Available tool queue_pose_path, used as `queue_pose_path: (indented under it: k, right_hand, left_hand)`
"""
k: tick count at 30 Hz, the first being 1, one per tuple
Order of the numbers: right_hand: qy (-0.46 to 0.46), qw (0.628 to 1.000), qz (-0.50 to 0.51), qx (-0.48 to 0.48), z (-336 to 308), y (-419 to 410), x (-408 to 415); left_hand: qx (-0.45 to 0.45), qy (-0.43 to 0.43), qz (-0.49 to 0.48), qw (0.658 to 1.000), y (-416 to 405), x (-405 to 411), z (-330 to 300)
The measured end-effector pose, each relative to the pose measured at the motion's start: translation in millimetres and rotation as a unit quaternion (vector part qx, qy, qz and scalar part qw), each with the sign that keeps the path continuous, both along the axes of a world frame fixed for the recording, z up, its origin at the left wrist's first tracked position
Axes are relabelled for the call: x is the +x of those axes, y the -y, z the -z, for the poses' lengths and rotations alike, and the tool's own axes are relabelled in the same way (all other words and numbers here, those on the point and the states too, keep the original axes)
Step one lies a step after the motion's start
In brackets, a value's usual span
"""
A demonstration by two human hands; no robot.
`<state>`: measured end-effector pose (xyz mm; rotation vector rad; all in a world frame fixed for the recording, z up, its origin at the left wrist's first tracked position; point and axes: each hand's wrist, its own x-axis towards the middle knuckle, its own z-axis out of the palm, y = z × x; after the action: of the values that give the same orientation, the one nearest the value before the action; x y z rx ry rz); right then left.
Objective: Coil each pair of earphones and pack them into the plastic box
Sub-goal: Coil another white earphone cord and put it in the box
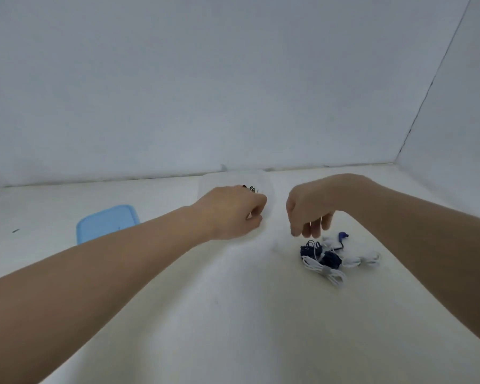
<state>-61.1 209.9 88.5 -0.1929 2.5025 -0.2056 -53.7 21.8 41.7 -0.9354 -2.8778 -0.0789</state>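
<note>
1. Head view: a white, cloth-like table [233, 328] spreads beneath two bare forearms.
2. A clear plastic box [269, 189], faint, sits beyond the left hand [233, 212], whose fingers curl together; what they hold, I cannot tell.
3. A smooth blue lid [106, 221] lies flat, far left.
4. The right hand [309, 209] pinches a thin white cable [320, 225] that hangs straight down.
5. Directly below, nearest that hand, tangled white and navy earphones [333, 259] lie bundled.

We seem to be in a plain staged work booth, not a home. We see bare white walls [233, 79] meeting at a corner (seam visible) and a white table [205, 314].
</note>
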Motion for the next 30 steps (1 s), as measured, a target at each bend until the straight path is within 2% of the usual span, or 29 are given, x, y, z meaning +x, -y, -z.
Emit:
queue_pose_path:
  k: [3, 6, 10, 12, 15, 23, 30]
  right_hand:
    - [0.014, 0.998, -0.027, 0.054, 9, 0, 30]
    - [-0.057, 0.989, -0.048, 0.125, 30, 5, 52]
    - [-0.149, 0.976, -0.067, 0.144, 50, 7, 71]
    - [-0.170, 0.973, -0.063, 0.143, 52, 9, 79]
    - [-0.189, 0.968, -0.075, 0.145, 55, 10, 82]
    - [-0.165, 0.986, -0.010, 0.027, 46, 8, 84]
    - [-0.195, 0.965, 0.121, -0.124, 29, 13, 70]
  left_hand:
    - [-0.069, -0.015, -0.037, 0.997, 2, 16, 17]
    - [-0.123, -0.036, -0.115, 0.985, 14, 26, 31]
    - [-0.187, -0.049, -0.202, 0.960, 40, 33, 42]
    - [-0.199, -0.015, -0.218, 0.955, 52, 38, 45]
    - [-0.166, 0.041, -0.219, 0.961, 64, 43, 48]
    - [-0.096, 0.067, -0.255, 0.960, 77, 47, 49]
    - [-0.033, 0.055, -0.243, 0.968, 85, 51, 53]
